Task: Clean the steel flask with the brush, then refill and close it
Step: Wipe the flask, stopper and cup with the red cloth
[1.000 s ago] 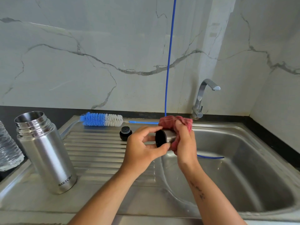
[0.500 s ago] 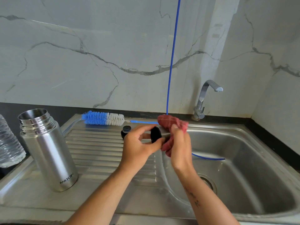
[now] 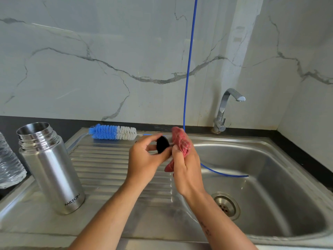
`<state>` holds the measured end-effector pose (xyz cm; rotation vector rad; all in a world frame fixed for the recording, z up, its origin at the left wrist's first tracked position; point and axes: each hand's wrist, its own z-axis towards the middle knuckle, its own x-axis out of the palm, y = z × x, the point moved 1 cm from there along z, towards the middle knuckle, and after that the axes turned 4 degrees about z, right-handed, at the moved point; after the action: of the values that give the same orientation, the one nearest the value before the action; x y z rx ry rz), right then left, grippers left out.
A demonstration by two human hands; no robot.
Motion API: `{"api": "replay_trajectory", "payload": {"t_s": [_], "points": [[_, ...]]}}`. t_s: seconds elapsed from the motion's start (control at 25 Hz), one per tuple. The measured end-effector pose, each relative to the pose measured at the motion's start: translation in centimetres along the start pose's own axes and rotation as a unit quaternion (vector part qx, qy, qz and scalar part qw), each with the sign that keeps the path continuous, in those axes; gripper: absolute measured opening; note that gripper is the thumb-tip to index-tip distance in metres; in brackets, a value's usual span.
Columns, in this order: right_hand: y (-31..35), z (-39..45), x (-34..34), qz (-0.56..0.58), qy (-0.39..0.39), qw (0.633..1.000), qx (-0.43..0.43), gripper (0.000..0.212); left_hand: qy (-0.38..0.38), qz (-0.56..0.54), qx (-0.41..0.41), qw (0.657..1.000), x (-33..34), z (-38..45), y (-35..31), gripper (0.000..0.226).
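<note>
Head view: left hand (image 3: 144, 159) pinches the black-lined steel flask cap (image 3: 162, 145) by its rim, thumb below, fingers above. Right hand (image 3: 186, 170) has its fingers curled round a bunched red cloth (image 3: 181, 143) pressed to the cap's outer side; looks like a wipe-down. To do it well: rotate the cap with the left, keep the cloth fixed, work it into the rim, stay over the stainless sink basin (image 3: 270, 168). Open cylindrical steel flask (image 3: 50, 168) stands upright at 9 o'clock of the hands on the ribbed steel drainboard (image 3: 108, 168), unfilled as far as I can tell. Blue-and-white bottle brush (image 3: 112, 132) lies at 11 o'clock. Only legible text: "MILTON" low on the flask.
</note>
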<state>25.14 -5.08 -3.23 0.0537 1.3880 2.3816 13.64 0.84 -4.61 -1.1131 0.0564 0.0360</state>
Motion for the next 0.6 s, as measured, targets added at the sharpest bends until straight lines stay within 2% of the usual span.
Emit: {"api": "replay_trajectory", "payload": {"t_s": [0.08,0.12,0.2,0.32,0.44,0.6], "points": [[-0.2,0.5,-0.9,-0.074,0.017,0.994,-0.074,0.040,0.044,0.010,0.045,0.998,0.7,-0.6,-0.3,0.038],[-0.2,0.8,-1.2,-0.072,0.010,0.995,-0.060,0.034,0.054,0.018,0.067,0.996,0.8,-0.9,-0.4,0.037],[-0.4,1.4,-1.9,-0.055,-0.022,0.998,0.003,0.028,0.077,0.028,0.099,0.992,1.0,-1.4,-0.6,0.042],[-0.8,2.1,-3.1,0.062,-0.057,0.986,0.144,0.042,0.116,0.037,0.143,0.982,1.2,-1.9,-0.8,0.052],[-0.5,2.4,-3.7,0.226,-0.049,0.933,0.276,0.042,0.106,0.011,0.148,0.983,1.4,-2.0,-0.7,0.057],[-0.4,1.8,-2.4,0.306,-0.050,0.887,0.343,0.047,0.040,-0.002,0.150,0.988,1.2,-1.5,-0.2,0.058]]}}
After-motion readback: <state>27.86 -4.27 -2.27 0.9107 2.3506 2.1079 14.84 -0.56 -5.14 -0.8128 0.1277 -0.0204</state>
